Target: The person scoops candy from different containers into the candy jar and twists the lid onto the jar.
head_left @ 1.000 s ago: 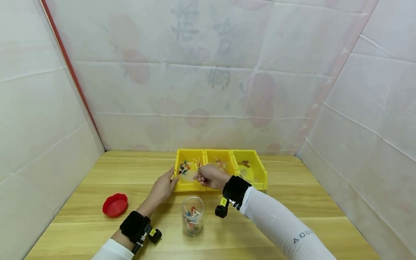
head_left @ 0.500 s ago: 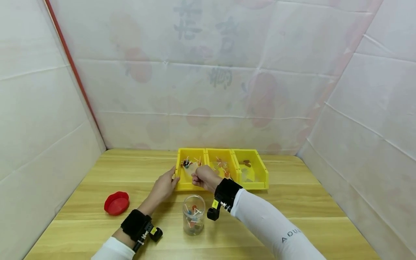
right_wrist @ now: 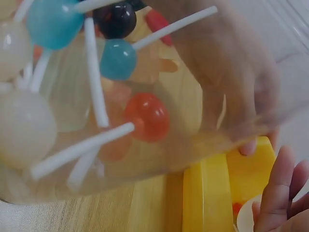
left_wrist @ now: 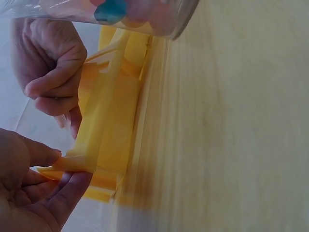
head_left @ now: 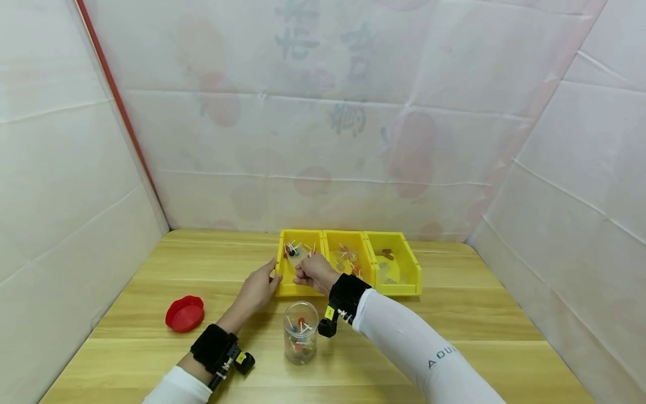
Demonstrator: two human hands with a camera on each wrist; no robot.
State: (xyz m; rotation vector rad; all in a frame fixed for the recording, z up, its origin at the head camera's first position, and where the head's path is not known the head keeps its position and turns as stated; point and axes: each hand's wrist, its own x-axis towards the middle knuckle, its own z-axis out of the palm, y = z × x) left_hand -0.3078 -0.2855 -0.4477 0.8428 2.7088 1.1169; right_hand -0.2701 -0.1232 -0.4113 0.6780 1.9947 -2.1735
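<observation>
Left fingers [head_left: 270, 276] touching left yellow bin [head_left: 282, 288] corner.

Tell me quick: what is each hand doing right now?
Left hand: open, fingers resting against the left yellow bin.
Right hand: fingers curled over that bin's front; whether it pinches anything cannot be told.

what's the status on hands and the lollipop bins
Left hand open, touching left yellow bin. Right hand curled over it, contents unclear. Jar near, nothing blocking.
</observation>
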